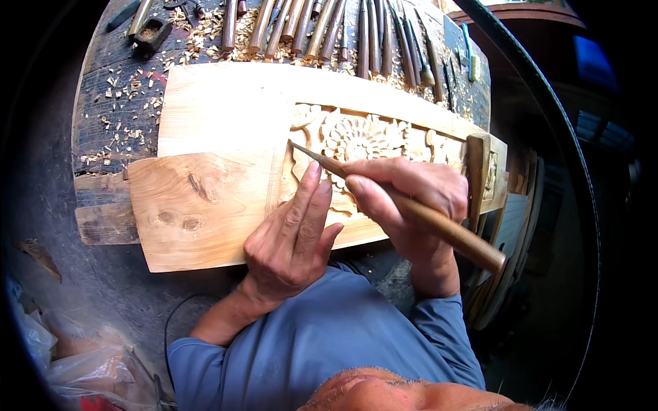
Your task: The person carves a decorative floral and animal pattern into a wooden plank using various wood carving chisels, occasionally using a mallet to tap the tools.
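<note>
A long wood-carving knife (445, 229) with a brown wooden handle is gripped in my right hand (421, 195). Its thin pointed blade reaches left, the tip at the left border of a carved relief (363, 140) of a round, many-petalled flower and leaves. My left hand (291, 236) lies over the pale wooden board (199, 205), index and middle fingers stretched forward side by side, their tips beside the blade. Nothing is held in it. The board's left part is smooth and bare, with knots near its front.
Several wooden-handled chisels (295, 31) lie in a row along the bench's far side among wood shavings (127, 130). A small dark block with a hollow (151, 35) sits far left, a brush (473, 65) far right. A wooden clamp piece (478, 178) stands at the board's right end.
</note>
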A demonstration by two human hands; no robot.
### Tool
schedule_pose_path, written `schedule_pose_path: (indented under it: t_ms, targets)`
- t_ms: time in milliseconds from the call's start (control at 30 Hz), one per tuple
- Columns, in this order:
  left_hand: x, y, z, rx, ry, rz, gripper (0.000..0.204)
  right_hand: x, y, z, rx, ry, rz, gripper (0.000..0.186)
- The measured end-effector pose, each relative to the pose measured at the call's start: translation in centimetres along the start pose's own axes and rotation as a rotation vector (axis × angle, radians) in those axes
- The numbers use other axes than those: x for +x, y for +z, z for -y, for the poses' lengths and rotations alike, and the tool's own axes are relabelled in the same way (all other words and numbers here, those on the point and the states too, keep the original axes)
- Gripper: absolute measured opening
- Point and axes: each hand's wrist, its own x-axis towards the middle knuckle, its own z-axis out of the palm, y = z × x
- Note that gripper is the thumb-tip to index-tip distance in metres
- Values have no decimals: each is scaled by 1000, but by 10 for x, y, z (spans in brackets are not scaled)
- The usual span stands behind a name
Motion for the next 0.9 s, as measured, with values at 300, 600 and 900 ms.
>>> schedule_pose_path:
  t_ms: [300, 600, 900]
  targets:
    - [-18, -31, -4, -164, 0, -181, 33, 27, 7, -23, 264, -97, -201, 40]
    - [16, -51, 14, -434, -470, -193, 25, 68, -13, -85, 77, -667, -288, 45]
    - [76, -45, 39, -511, -424, 38, 29, 116, 51, 0, 1152, 69, 64, 43]
